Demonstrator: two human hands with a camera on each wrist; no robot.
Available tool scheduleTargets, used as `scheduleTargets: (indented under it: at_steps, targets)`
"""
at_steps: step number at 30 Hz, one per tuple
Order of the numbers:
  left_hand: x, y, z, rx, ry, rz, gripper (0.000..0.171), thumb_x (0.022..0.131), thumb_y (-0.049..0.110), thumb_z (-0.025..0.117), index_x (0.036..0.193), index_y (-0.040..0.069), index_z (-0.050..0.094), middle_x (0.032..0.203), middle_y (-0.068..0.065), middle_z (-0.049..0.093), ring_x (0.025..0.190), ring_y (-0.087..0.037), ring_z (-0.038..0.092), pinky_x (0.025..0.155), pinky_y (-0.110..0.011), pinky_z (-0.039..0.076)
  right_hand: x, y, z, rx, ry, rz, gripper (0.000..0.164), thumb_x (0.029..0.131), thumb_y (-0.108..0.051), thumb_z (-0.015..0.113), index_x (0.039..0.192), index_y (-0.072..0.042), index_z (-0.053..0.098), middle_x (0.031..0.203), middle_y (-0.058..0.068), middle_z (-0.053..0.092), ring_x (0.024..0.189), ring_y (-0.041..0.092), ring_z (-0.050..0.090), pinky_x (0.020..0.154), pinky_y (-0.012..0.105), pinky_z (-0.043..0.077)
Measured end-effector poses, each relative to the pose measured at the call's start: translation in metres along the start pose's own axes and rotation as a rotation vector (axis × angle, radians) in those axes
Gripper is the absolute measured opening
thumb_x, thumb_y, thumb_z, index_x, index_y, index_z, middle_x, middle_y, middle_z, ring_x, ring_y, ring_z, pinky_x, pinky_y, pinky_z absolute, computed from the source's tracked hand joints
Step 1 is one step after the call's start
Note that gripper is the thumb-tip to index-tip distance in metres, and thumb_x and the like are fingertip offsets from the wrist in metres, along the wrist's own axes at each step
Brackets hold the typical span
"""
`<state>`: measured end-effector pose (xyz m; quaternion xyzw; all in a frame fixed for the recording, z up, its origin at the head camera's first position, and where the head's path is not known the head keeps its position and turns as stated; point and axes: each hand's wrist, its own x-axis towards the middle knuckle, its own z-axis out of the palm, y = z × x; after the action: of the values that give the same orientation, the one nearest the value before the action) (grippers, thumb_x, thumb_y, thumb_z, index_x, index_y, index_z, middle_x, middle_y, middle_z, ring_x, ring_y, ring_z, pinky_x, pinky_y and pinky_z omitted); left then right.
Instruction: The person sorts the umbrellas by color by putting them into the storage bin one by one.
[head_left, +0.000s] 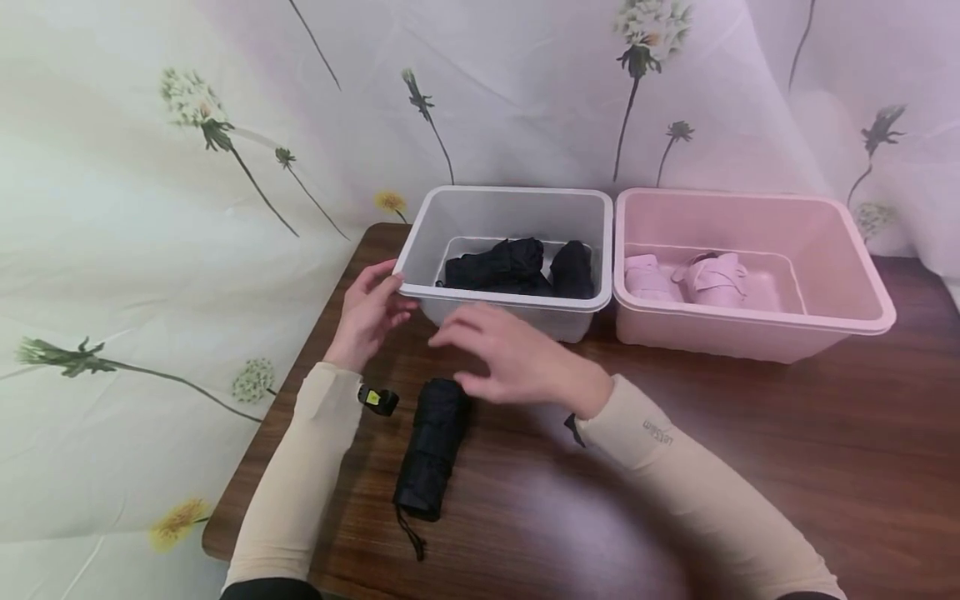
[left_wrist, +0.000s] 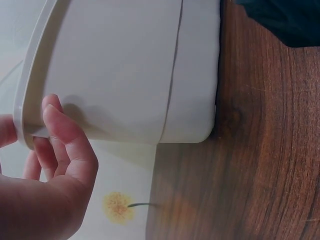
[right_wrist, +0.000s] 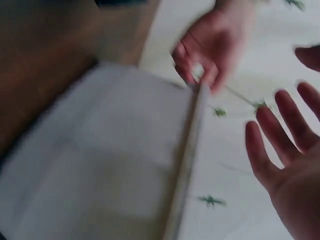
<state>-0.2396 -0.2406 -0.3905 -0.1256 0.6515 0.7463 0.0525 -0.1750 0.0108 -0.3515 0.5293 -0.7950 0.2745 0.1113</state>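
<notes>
In the head view, my left hand grips the front left corner of a pale grey plastic bin by its rim. The left wrist view shows the fingers curled under that rim, with the thumb on its other side. My right hand hovers before the bin's front wall, fingers spread and holding nothing. Below it, on the table, lies a folded black umbrella with a wrist cord at its near end. Inside the grey bin are more black folded bundles that look like umbrellas.
A pink bin stands right beside the grey one and holds pale pink folded bundles. Both bins stand at the back of a dark brown wooden table. Behind it hangs a white cloth printed with flowers.
</notes>
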Motion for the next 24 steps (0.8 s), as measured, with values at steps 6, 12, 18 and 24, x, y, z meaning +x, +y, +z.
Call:
scheduleTargets:
  at_steps: [6,12,18,24]
  targets:
    - [0.0,0.0,0.0,0.004,0.009,-0.008,0.041,0.094,0.024,0.064,0.132,0.021,0.05,0.116,-0.005,0.054,0.066,-0.012,0.066,0.06,-0.023,0.054,-0.01,-0.014,0.032,-0.028,-0.341,0.088,0.048,0.084,-0.023,0.071,0.13,-0.021,0.056,0.132,-0.003,0.054,0.126,0.016,0.046,0.101,0.037,0.043]
    - [0.0,0.0,0.0,0.011,0.005,-0.01,0.042,0.093,0.026,0.065,0.132,0.021,0.05,0.119,-0.005,0.053,0.068,-0.012,0.066,0.061,-0.023,0.054,-0.015,-0.025,0.057,-0.073,-0.501,0.089,0.062,0.081,-0.012,0.07,0.138,-0.027,0.051,0.149,-0.004,0.043,0.144,0.021,0.03,0.111,0.045,0.035]
    - [0.0,-0.001,-0.001,0.009,-0.001,-0.009,0.041,0.094,0.025,0.064,0.132,0.021,0.05,0.123,-0.007,0.051,0.068,-0.012,0.066,0.061,-0.023,0.054,-0.017,-0.03,0.074,-0.135,-0.564,0.084,0.067,0.083,-0.004,0.066,0.141,-0.032,0.047,0.155,-0.003,0.036,0.149,0.026,0.02,0.115,0.052,0.029]
    - [0.0,-0.001,-0.001,0.017,-0.005,-0.002,0.042,0.094,0.026,0.064,0.133,0.021,0.049,0.128,-0.009,0.049,0.069,-0.012,0.066,0.062,-0.023,0.054,-0.015,-0.032,0.087,-0.213,-0.561,0.067,0.067,0.084,-0.01,0.072,0.141,-0.033,0.047,0.154,-0.002,0.036,0.148,0.03,0.022,0.113,0.053,0.03]
